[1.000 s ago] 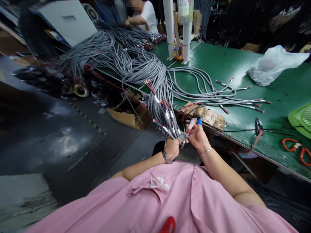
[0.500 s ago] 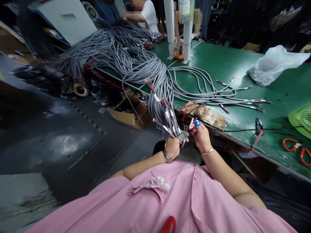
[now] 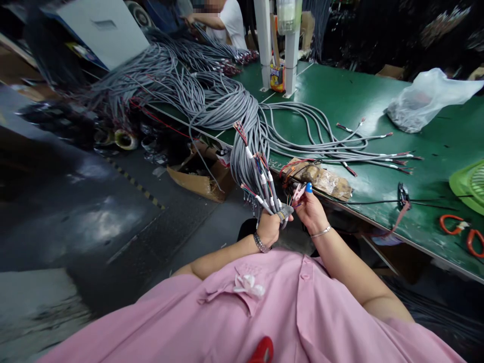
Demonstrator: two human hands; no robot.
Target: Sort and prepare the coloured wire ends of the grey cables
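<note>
My left hand [image 3: 269, 228] is closed round the ends of several grey cables [image 3: 244, 161] that hang over the table's near edge. A grey covering shows on its thumb. Thin coloured wires fan out above that thumb, and white labels sit on the cable ends. Close on the right, my right hand [image 3: 310, 209], with a blue cover on a fingertip, pinches a small pink tool [image 3: 298, 192] by the wire tips. What exactly the tool touches is too small to tell.
On the green table [image 3: 325, 91] lie a taped cardboard piece [image 3: 325, 181], orange-handled tools [image 3: 451, 225], a plastic bag [image 3: 419, 103] and a green basket [image 3: 471, 186]. A cardboard box [image 3: 200, 176] sits below the edge. A person in white [image 3: 231, 25] handles cables behind.
My right hand has shifted slightly with the pink tool, which is now tilted differently. The upper cable ends at my left hand have swung a little right. The person's arm behind has moved left.
</note>
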